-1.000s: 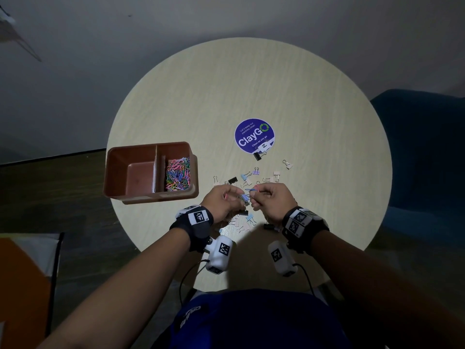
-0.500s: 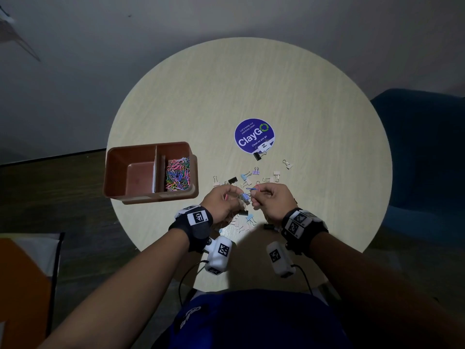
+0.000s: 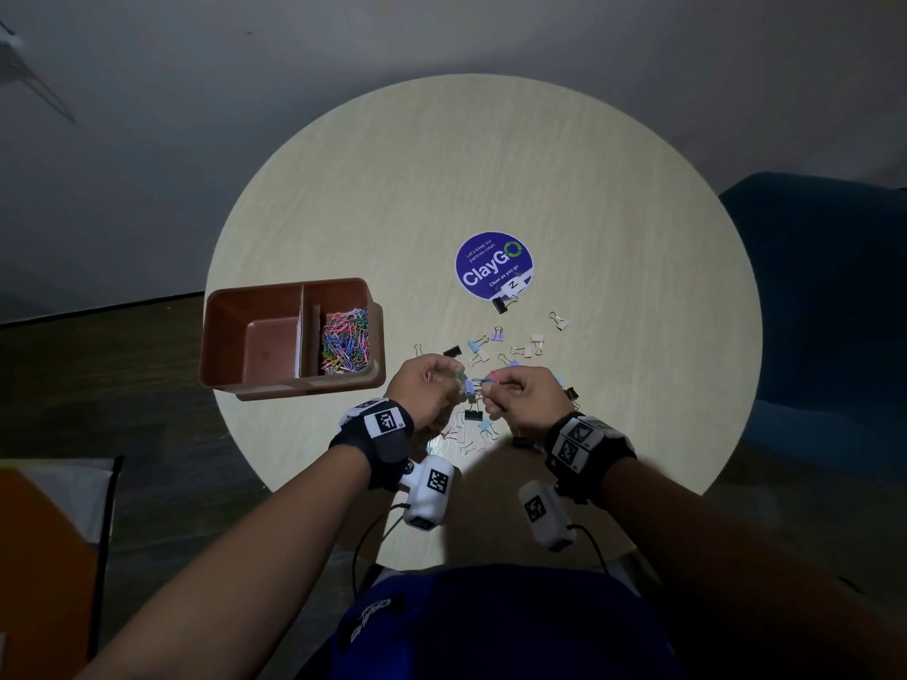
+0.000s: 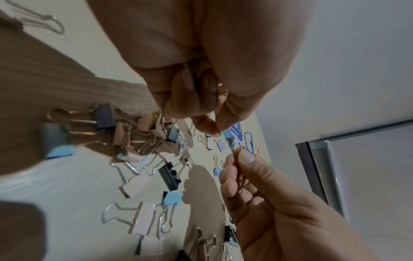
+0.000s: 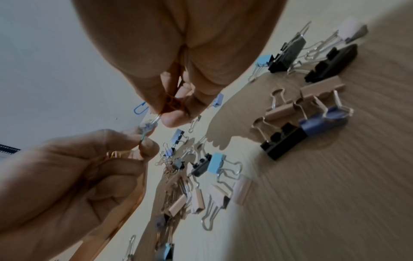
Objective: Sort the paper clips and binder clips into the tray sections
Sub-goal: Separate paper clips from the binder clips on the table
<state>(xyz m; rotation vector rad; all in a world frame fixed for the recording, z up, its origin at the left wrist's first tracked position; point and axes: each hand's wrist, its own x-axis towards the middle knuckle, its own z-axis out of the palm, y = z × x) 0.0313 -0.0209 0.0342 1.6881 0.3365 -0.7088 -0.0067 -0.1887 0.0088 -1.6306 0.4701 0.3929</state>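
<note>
Both hands meet above the loose binder clips (image 3: 532,346) on the round table (image 3: 491,164). My left hand (image 3: 459,380) pinches the body of a small blue binder clip (image 4: 228,136) and keeps pink paper clips (image 5: 112,155) curled in its palm. My right hand (image 3: 486,391) pinches that clip's wire handle (image 5: 155,121) and also holds a blue paper clip (image 4: 249,141) and a pink one. The brown tray (image 3: 245,296) stands to the left. Its right section holds several coloured paper clips (image 3: 343,343); its big left section looks bare.
More binder clips (image 3: 473,431), black, pink and blue, lie under and in front of my hands. A round purple sticker (image 3: 493,265) is on the table behind them. The tray overhangs the table's left edge. A dark blue chair (image 3: 824,287) stands at the right.
Both hands stay together over the pile, with only small finger movements around the little clip. The tray and the loose clips have not moved.
</note>
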